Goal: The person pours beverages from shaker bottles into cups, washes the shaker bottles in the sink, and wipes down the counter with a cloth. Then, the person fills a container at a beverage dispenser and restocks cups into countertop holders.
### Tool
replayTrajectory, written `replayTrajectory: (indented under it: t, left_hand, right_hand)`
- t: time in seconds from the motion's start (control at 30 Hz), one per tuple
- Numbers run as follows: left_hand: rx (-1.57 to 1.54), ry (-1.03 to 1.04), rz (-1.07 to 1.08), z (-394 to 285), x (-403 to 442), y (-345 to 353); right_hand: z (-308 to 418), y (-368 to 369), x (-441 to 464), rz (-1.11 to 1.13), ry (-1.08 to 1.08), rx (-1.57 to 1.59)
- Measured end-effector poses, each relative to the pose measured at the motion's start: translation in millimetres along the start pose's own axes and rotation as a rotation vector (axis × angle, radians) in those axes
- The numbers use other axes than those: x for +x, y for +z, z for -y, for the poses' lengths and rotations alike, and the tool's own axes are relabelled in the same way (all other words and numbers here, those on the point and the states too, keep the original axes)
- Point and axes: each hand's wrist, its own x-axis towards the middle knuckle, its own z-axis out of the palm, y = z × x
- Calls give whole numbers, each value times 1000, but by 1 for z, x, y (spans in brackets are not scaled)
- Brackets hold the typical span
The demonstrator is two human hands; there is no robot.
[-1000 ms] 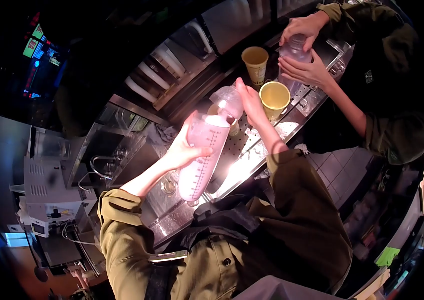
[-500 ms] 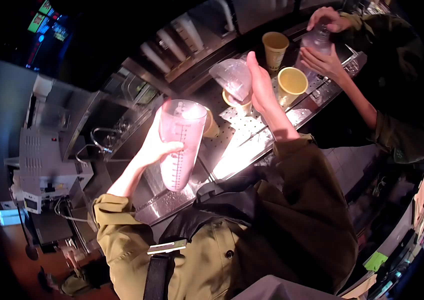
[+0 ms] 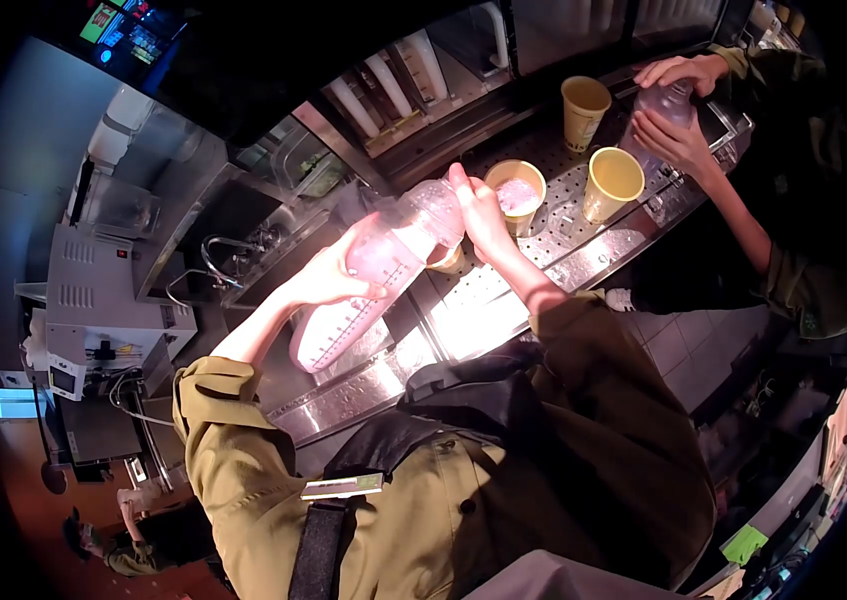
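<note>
My left hand (image 3: pixel 329 275) is wrapped round a clear measuring shaker (image 3: pixel 369 290) with dark scale marks and pink liquid inside. The shaker leans, its top towards the upper right. At its mouth is a clear domed lid (image 3: pixel 431 208), gripped by my right hand (image 3: pixel 482 215), whose fingers are partly hidden; whether the lid is fully seated I cannot tell. Just beyond that hand stands a yellow cup (image 3: pixel 536 210) with pale, icy-looking contents. Another yellow cup (image 3: pixel 447 263) is mostly hidden behind the shaker.
Two more yellow cups, one nearer (image 3: pixel 601 203) and one farther back (image 3: pixel 584 118), stand on the perforated metal counter (image 3: pixel 564 235). At the right, a co-worker's hands (image 3: pixel 679 140) hold another clear shaker (image 3: pixel 666 100). A sink tap (image 3: pixel 219 255) is at the left.
My right hand has brought the lid left and down to the shaker's mouth. The shaker has gone from nearly upright to tilted. The cup with pale contents is now uncovered to view.
</note>
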Motion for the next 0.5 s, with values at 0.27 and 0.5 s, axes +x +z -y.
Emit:
replayTrajectory:
  t: [0.27, 0.5]
  left_hand:
    - [57, -15, 13, 1, 1, -8]
    - [69, 28, 8, 7, -1, -6]
  right_hand:
    - [2, 0, 1, -15, -1, 14]
    - [4, 1, 0, -36, 2, 22]
